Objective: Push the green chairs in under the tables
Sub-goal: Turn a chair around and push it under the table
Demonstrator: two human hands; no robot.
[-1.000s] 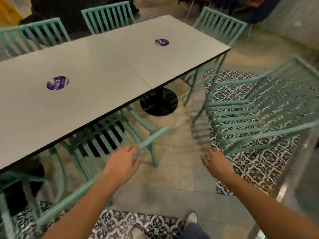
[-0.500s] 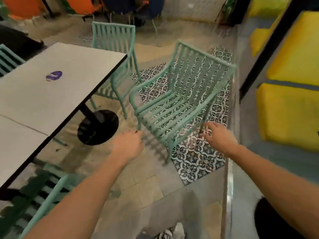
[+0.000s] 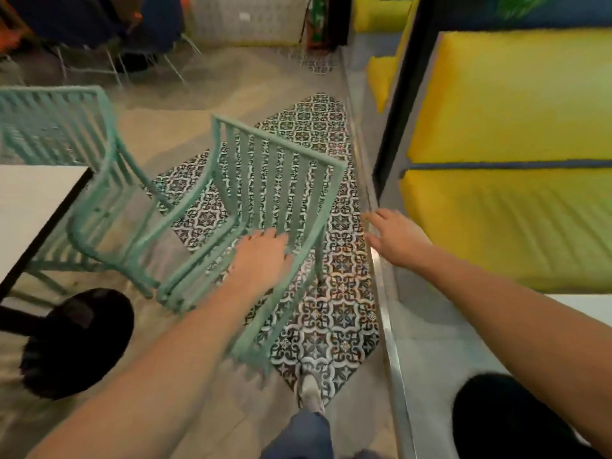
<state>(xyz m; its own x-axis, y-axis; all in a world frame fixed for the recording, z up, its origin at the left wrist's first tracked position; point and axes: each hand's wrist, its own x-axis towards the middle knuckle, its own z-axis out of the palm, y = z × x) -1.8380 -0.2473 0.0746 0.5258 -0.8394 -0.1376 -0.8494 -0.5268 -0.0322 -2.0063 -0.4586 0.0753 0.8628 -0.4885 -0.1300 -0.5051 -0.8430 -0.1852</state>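
On the patterned black-and-white tile strip (image 3: 334, 313) of the floor, in the head view, stands a mint-green slatted metal armchair (image 3: 271, 193), clear of the counter, its backrest toward the far end of the room and its open front facing the person. It looks tilted, though motion blur makes that hard to judge. The left hand (image 3: 261, 260) reaches into this green armchair, lying over the near end of the slatted seat beside the right armrest; its fingers (image 3: 265, 235) are laid forward close together, and whether they curl round a slat cannot be told. The right hand (image 3: 394, 240) hovers in the air just right of the chair, touching nothing, its fingers (image 3: 374, 217) straight and spread apart.

A second mint-green slatted armchair (image 3: 66, 134) stands at the left, at the end of the white counter with a black edge (image 3: 29, 207), its seat partly under the top. The two chairs are just beside each other, armrests close. Below the counter sits its round black pedestal base (image 3: 76, 342). Along the right, behind a dark upright post (image 3: 400, 104), lie yellow bench cushions (image 3: 510, 134). Near the bottom edge a light-coloured shoe (image 3: 309, 392) steps on the tiles beneath a blue trouser leg (image 3: 304, 435).
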